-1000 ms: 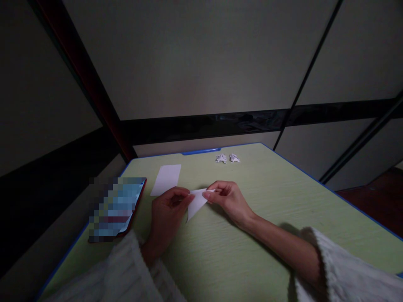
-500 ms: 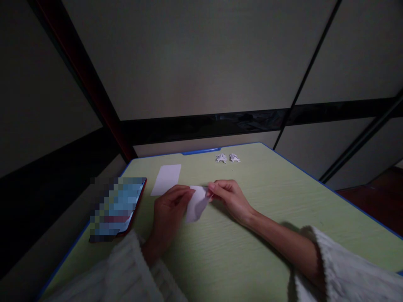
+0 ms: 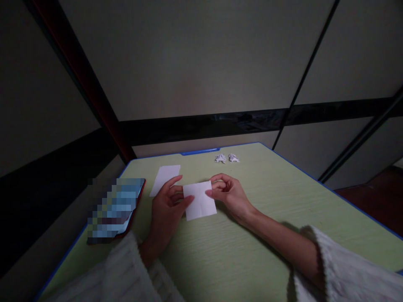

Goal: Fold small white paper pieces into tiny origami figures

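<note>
A small white paper sheet is held just above the green table, opened out nearly flat with a crease down its middle. My left hand pinches its left edge between thumb and fingers. My right hand pinches its right edge, thumb on top. Both forearms wear white knitted sleeves.
Another white paper slip lies flat behind my left hand. A phone in a red case rests at the table's left edge. Two small folded paper figures sit near the far edge. Dark-framed wall panels stand behind the table.
The paper was a folded triangle a second ago; both hands have spread it open into a flat rectangle. The hands moved slightly apart.
</note>
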The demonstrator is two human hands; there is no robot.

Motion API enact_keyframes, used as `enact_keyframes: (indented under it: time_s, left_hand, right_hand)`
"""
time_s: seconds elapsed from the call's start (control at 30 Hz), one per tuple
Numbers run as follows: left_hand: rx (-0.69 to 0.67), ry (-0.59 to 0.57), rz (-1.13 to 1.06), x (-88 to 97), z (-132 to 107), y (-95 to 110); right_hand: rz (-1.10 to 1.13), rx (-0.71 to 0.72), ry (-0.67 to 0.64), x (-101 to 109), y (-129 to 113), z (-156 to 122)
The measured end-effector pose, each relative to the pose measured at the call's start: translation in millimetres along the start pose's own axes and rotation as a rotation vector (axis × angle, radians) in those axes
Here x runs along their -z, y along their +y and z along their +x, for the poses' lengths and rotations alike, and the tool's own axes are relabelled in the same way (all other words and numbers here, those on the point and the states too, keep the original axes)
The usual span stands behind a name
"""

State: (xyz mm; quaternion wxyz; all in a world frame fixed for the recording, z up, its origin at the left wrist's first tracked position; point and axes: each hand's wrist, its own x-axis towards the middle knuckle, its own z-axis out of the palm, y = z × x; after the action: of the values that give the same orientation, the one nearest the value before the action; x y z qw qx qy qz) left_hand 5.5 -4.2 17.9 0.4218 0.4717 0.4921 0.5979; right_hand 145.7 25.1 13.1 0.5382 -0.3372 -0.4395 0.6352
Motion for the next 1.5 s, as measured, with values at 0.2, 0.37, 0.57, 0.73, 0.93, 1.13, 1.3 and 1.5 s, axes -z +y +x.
enact_keyframes:
  time_s: [0.2,0.37,0.57,0.73,0.93,1.13,1.3,1.5]
  left_hand:
    - [0.142,-0.119,0.024,-1.1,-1,-3]
    - [0.164,-0.108,0.017,-0.6,-1,0]
    - [0.156,-0.069,0.08,-1.3,-1,1]
    - [0.145,-0.062,0.078,1.2,0,-5]
    - [0.138,-0.054,-0.003,3.4,2,-12]
    - [0.178,-0.09,-0.105,1.8,1,-10]
    - [0.191,-0.115,-0.129,2.3,1,-11]
    - [0.188,-0.084,-0.139,2.7,2,-12]
  right_hand:
    - [-0.07,0.03,0.026,-1,1,-1]
    - [-0.251,0.014,-0.125,-6,5,-6]
    - [-0.435,0.074,-0.147,-4,6,-8]
    - [-0.704,0.324,-0.245,1,1,-13]
    - [-1.154,0.793,-0.485,7,-4,-14]
    - [-1.494,1.003,-0.543,11,-4,-7]
    - [-1.659,1.149,-0.532,9,-6,-8]
    - [-1.728,1.22,-0.535,3,-8,-11]
